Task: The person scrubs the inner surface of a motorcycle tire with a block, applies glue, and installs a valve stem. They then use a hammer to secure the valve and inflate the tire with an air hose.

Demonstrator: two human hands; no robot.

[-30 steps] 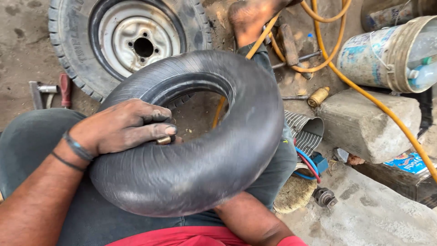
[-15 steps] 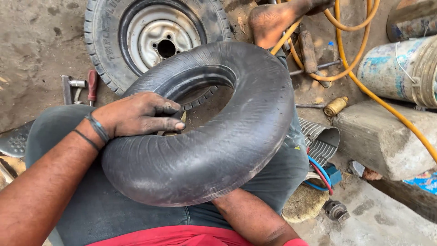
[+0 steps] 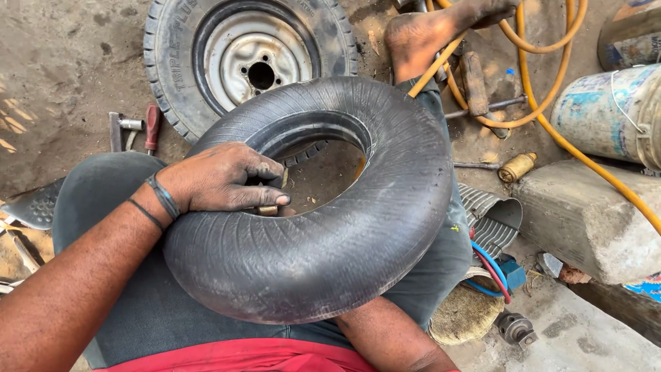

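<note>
**On the lap: inflated inner tube, left hand at the inner rim**

Across the person's thighs lies a black inner tube [image 3: 310, 227], inflated, roughly flat with its hole facing up toward the camera and its far edge tipped slightly toward the ground beyond the knees.

Left hand [image 3: 220, 180]: draped over the near-left part of the ring, fingers [image 3: 265, 200] curled down over the inner rim and closed around a small brass-coloured stub, probably the valve [image 3: 268, 209]; most of it is covered, so I can't confirm. Two dark bands on that wrist.

Right hand: not visible. The right forearm [image 3: 392, 337] runs under the near-right side of the tube and the hand is hidden beneath the rubber. Can't tell whether it grips or just supports.

Key relation: the small part sits on the inner rim directly under the left fingertips, pointing in toward the hole's centre. Left hand is on it; right is well apart, below the ring.

Around the hands:
- Beyond the left hand, on the ground: a wheel with steel rim [image 3: 251, 62], lying flat.
- Left of it: a red-handled tool [image 3: 151, 127] by a metal piece.
- Beyond the tube, right: orange hose [image 3: 551, 131] looping past a bare foot [image 3: 430, 34].
- Far right: a stained bucket [image 3: 609, 114], a concrete block [image 3: 585, 213], a brass fitting [image 3: 516, 167] between hose and block.
</note>
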